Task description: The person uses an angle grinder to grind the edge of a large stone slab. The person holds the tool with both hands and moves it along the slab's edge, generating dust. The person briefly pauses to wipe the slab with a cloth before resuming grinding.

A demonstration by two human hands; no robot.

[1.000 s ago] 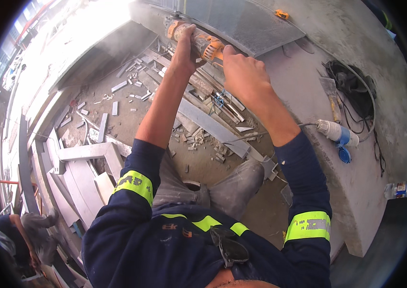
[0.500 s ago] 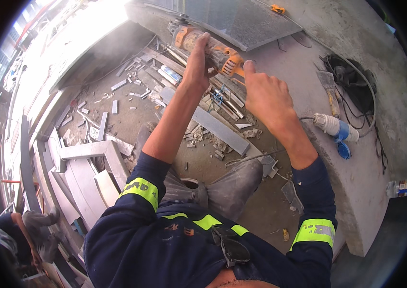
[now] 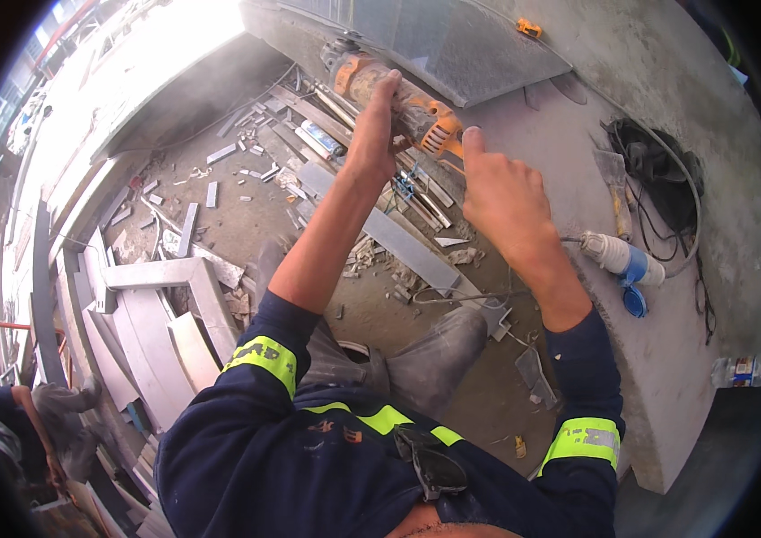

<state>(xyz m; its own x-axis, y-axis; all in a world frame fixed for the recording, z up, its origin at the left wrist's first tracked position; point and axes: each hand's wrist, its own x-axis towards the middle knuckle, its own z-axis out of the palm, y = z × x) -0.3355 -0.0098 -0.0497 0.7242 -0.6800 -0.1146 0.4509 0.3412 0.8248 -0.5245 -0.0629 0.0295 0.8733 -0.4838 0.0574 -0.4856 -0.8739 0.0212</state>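
Observation:
A dusty orange angle grinder [image 3: 432, 128] is held out in front of me at the top of the view, its metal head [image 3: 342, 54] toward the upper left. My left hand [image 3: 375, 134] wraps round the middle of its body. On the rear end my right hand [image 3: 510, 193] is closed, the thumb laid along the top; its fingers' undersides are hidden. Just beyond the tool lies a grey stone slab [image 3: 488, 63], its corner near the grinder's rear. Whether the disc touches anything, I cannot make out through the dust and glare.
Cut strips and rubble [image 3: 210, 157] litter the floor, with a long grey strip [image 3: 407, 247] before my knees. On the right ledge [image 3: 569, 170] lie a scraper [image 3: 615, 184], a white-blue power connector [image 3: 622, 255] and cable. A plastic bottle [image 3: 743, 371] stands far right. Another person [image 3: 48, 430] bends at lower left.
The grinder and both my hands sit slightly farther right and lower in the picture; the surroundings have shifted a little too. My grip looks the same. The other person's arm has moved lower.

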